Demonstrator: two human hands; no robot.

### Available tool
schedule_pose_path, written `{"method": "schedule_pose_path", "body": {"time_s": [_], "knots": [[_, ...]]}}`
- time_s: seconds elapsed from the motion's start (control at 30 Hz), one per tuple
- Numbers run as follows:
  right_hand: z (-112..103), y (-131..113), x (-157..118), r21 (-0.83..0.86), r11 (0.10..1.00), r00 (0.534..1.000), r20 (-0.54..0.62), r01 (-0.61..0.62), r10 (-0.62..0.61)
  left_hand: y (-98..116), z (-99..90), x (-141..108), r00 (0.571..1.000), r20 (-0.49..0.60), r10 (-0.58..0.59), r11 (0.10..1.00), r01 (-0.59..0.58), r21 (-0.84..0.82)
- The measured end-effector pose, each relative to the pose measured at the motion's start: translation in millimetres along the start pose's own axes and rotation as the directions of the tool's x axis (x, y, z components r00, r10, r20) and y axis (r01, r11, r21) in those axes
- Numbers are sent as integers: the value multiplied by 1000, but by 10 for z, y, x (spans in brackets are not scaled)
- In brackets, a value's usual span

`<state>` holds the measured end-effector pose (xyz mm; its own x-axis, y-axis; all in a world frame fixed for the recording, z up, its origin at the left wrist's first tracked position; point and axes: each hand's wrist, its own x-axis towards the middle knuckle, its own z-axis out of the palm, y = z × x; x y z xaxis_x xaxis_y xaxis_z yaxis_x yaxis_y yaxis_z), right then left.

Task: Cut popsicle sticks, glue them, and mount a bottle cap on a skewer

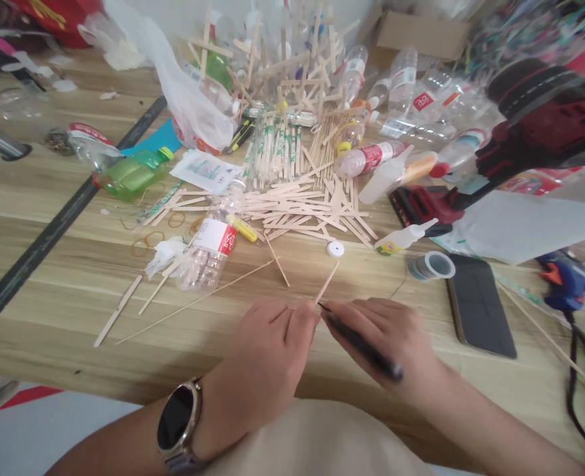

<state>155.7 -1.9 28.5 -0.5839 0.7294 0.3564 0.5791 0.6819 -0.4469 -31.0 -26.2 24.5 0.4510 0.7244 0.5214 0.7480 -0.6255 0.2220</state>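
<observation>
My left hand (275,354), a watch on its wrist, is closed with thumb and fingers pinching a thin wooden craft stick (328,280). The stick points away from me, its lower end hidden by the fingers. Close beside it, my right hand (389,334) is wrapped round a black pen (364,347). The pen's narrow tip meets or nearly meets the stick at the left fingertips; contact cannot be made out. Just beyond the stick lies a white round cap (336,248). Another craft stick (277,262) rests on the table to its left.
A clear plastic bottle (211,241) stands left of a heap of craft sticks (292,208). At right are a glue bottle (402,238), a spool (431,266), a phone (480,305), a red-black power tool (510,145) and a blue glue gun (570,281). Several bottles crowd the back.
</observation>
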Motion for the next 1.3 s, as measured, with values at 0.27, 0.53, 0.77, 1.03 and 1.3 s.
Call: {"method": "schedule_pose_path", "body": {"time_s": [0.27,0.53,0.77,1.03,1.3], "knots": [[-16,-38,-3,97,989,992,62,-111,106,0,-11,-28,999,29,22,999,-22,23],[3,-89,28,398,823,907,289,-405,306,9,-5,-14,998,57,25,1000,-25,5],[18,-10,-50,-32,999,999,-34,8,-9,-6,24,-22,1000,8,13,1000,-13,14],[31,-71,18,522,718,888,289,-459,357,-41,41,-44,996,35,79,995,-81,60],[111,-104,29,499,748,899,216,-438,382,-60,85,-87,999,-13,-47,999,47,-21]]}}
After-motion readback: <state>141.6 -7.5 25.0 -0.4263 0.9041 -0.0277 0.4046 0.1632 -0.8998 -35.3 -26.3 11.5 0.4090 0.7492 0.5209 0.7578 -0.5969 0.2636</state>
